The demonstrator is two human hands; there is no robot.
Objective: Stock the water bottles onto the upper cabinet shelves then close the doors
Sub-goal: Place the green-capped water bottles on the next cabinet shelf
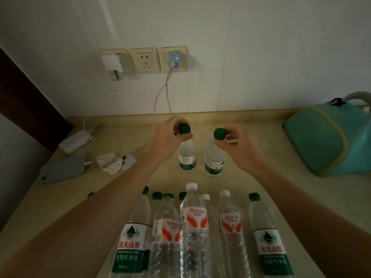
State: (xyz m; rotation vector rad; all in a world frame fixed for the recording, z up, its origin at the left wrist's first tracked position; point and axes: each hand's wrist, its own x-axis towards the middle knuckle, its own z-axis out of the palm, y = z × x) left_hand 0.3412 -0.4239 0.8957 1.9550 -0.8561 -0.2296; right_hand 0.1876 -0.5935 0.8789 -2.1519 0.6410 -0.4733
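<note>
While both arms were stretched out over the counter (pixel 251 189), each hand had a green-capped bottle pinched by the neck. The left hand (pixel 167 135) had its fingers curled round the top of the left bottle (pixel 187 155), green cap poking out between thumb and fingers, and the right hand (pixel 236 143) was doing the same with the right bottle (pixel 214 159), which leaned a bit. Couldn't honestly tell if those two were lifted off the counter or still sitting on it, but they were side by side, close together without touching, out toward the wall. Nearer the person stood a whole bunch of other bottles (pixel 193 223) packed in a cluster at the counter's front edge, some with white caps and red-orange labels, some with green caps and green labels. Off to the left lay a grey phone (pixel 62 170), a white power bank (pixel 75 141) and some crumpled tissue (pixel 109 163), with a cable (pixel 160 93) running up to the wall sockets (pixel 145 59). A teal bag (pixel 329 141) sat at the far right, well apart from the bottles.
</note>
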